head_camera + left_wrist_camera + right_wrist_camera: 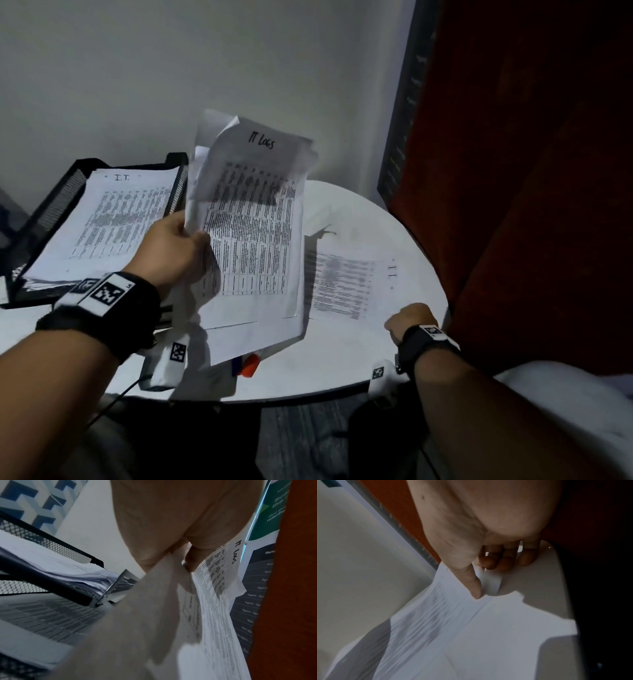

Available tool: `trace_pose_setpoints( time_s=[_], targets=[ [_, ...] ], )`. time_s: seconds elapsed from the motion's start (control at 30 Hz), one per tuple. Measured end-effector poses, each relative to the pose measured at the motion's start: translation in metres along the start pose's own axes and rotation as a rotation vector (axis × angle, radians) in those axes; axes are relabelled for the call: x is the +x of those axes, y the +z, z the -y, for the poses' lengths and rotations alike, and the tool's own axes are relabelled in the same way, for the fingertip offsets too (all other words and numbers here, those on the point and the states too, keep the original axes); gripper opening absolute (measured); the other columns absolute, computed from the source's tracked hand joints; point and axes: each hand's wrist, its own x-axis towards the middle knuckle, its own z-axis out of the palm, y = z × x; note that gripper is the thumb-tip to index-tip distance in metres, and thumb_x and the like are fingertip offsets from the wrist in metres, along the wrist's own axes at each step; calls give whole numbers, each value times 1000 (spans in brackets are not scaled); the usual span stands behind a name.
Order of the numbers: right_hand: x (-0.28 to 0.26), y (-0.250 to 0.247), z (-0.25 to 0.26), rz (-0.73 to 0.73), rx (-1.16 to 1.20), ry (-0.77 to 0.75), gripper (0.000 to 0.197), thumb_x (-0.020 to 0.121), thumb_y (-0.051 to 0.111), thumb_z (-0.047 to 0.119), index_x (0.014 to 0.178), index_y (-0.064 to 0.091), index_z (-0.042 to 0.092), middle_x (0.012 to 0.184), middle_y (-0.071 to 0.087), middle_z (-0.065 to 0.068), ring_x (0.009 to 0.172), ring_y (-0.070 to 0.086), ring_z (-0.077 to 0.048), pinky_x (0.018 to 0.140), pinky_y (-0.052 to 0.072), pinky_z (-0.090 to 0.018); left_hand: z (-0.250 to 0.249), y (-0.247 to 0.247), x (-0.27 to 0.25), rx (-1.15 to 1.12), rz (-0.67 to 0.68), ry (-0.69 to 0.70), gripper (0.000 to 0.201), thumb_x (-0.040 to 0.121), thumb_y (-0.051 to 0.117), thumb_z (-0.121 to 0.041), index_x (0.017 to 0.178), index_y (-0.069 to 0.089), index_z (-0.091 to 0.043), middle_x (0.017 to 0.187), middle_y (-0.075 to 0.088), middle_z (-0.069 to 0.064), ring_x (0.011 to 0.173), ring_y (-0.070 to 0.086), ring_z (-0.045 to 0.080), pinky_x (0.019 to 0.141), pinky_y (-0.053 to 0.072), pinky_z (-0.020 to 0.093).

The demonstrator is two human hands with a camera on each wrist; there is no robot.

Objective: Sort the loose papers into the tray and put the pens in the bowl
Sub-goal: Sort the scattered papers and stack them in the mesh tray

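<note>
My left hand [178,245] grips a sheaf of printed papers [253,233] headed "IT Logs", held up above the white round table [342,363]. The wrist view shows the same sheaf [211,601] pinched between thumb and fingers. A black mesh tray [44,212] at the left holds a stack of printed sheets [113,219]. My right hand [409,320] pinches the near corner of a printed sheet [346,284] lying on the table; in the right wrist view the thumb and fingers [489,566] curl up that sheet's edge [489,584]. An orange-capped pen [250,366] peeks out under the held papers.
A red upholstered panel [534,171] stands close on the right. A dark poster [404,113] leans on the grey wall behind the table. A lower mesh tray tier [20,666] sits under the upper one. No bowl shows in any view.
</note>
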Motion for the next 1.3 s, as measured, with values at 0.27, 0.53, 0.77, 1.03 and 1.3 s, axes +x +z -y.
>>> trace_pose_setpoints(
  time_s=[0.27,0.53,0.77,1.03,1.3],
  targets=[
    [-21,-17,20,-150,267,-150,20,82,73,18,101,67,14,109,70,-12,107,66,-34,90,49,-30,2,-7,-8,12,-27,-47,9,97,55,-8,91,61,-13,73,54,11,62,52,24,57,49,37],
    [-33,15,21,108,93,-30,76,49,79,63,102,69,10,111,71,-13,98,67,-34,89,57,-40,3,-16,-16,83,-46,5,6,94,59,-16,98,63,-14,82,65,12,73,60,29,68,56,47],
    [-22,31,36,17,-118,-63,56,69,86,44,108,69,8,125,62,-17,121,54,-36,93,50,-40,9,-22,-19,151,-53,-4,9,94,61,-18,85,60,-16,76,61,9,70,58,27,70,57,59],
    [-37,3,61,-279,526,-262,13,91,60,12,102,66,8,96,67,-12,93,65,-35,74,44,-31,3,-23,-6,103,-116,-41,9,96,59,-12,88,62,-16,79,61,10,72,59,26,64,58,48],
    [-159,-98,146,-456,642,-1035,12,90,55,10,90,56,22,78,58,14,74,57,-4,67,47,-22,-14,-40,-11,63,-255,24,13,91,52,-9,94,65,-10,80,64,12,74,61,30,64,52,37]
  ],
)
